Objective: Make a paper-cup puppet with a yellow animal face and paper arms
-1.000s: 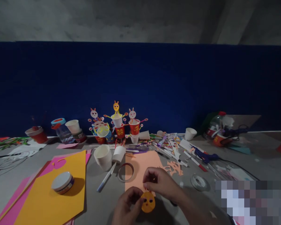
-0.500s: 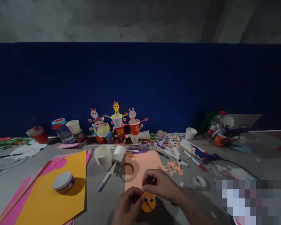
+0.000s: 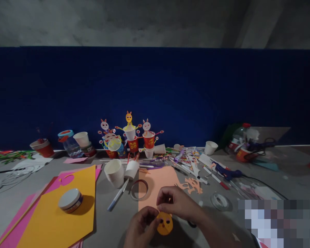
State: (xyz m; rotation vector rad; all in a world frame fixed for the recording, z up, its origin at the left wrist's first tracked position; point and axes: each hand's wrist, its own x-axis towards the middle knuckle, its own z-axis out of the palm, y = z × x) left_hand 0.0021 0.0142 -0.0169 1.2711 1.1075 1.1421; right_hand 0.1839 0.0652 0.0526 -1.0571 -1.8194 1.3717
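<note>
A round orange paper face (image 3: 165, 225) with dark eyes is held low in front of me. My left hand (image 3: 144, 224) pinches its left edge between thumb and fingers. At the top of the face, my right hand (image 3: 174, 203) has thumb and forefinger pressed together on a small piece, mostly hidden by the fingertips, that looks like an ear. Beneath and behind my hands lies a sheet of peach paper (image 3: 157, 179), with a roll of tape (image 3: 146, 189) on its left edge.
Orange card (image 3: 46, 220) with a white-lidded jar (image 3: 70, 200) lies at left. White paper cups (image 3: 114, 174) and a marker (image 3: 116, 198) stand nearer the middle. Cup figures (image 3: 132, 144) line the back. Paper scraps (image 3: 195, 184), a glue gun (image 3: 227, 171) and clear tape (image 3: 219, 200) lie at right.
Both hands keep nearly the same pinch on the paper face. The face has shifted very slightly right, and the whole view has drifted a little.
</note>
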